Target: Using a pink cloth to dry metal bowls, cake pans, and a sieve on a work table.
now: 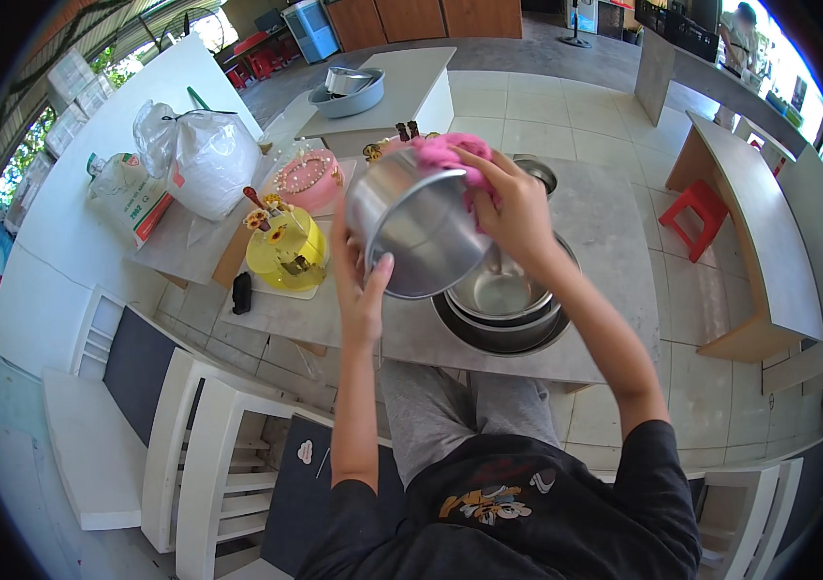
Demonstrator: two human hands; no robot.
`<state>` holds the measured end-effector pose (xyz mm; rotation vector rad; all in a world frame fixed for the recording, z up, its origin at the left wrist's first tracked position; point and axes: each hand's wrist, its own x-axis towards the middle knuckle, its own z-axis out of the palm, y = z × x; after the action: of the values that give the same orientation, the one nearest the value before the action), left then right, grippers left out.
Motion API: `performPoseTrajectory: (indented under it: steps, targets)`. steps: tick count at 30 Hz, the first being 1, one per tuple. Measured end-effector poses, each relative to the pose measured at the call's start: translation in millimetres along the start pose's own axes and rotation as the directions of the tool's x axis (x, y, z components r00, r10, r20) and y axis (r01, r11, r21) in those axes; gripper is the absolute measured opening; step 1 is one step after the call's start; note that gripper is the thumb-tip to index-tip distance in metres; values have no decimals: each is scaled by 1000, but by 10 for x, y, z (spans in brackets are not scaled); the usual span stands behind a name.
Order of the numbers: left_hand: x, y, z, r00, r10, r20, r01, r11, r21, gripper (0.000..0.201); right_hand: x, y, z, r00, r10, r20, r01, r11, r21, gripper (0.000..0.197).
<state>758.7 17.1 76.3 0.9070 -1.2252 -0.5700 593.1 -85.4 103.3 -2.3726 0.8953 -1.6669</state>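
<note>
A steel pot [421, 237] hangs tilted above the table, its opening turned toward me. My left hand [361, 290] grips its left side, with the thumb over the rim and the fingers behind the wall. A pink cloth [455, 155] is bunched in my right hand [513, 208], pressed against the pot's far upper rim. Below and to the right, several steel bowls [503, 290] sit nested on the grey table [610, 290]. A smaller round steel vessel [535, 172] stands behind them, partly hidden by my right hand.
Left of the pot stand a yellow decorated cake-like piece [286, 246] and a pink one with beads [305, 179]. A small black object [241, 292] lies near the table's left edge. White bags [204, 159] are farther left. A grey basin [349, 97] stands behind; a red stool [697, 217] is at right.
</note>
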Motion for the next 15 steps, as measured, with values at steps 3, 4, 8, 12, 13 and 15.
performPoseTrajectory:
  steps: [3,4,8,12,13,15]
  targets:
    - [147,-72,-133,989,35,141,-79,944,321,64,111,-108,15,939,-335,79,342,935,-97,36]
    - [184,-71,-124,978,28,208,-133,847,515,62,99,-173,34,898,-434,78,441,882,-168,39]
    - [141,-154,-45,991,127,-49,-119,983,137,62,99,-77,-7,960,-276,-45,280,953,113,44]
    - [157,-366,-5,908,23,-418,-196,906,-376,68,-201,-313,291,805,566,176,-439,369,819,44]
    - [161,-299,246,850,156,-503,-286,938,-194,70,-356,-351,476,750,640,165,-444,303,843,46]
    - [132,-152,499,790,291,-539,-324,945,36,74,-643,-465,831,666,710,227,-445,134,885,50]
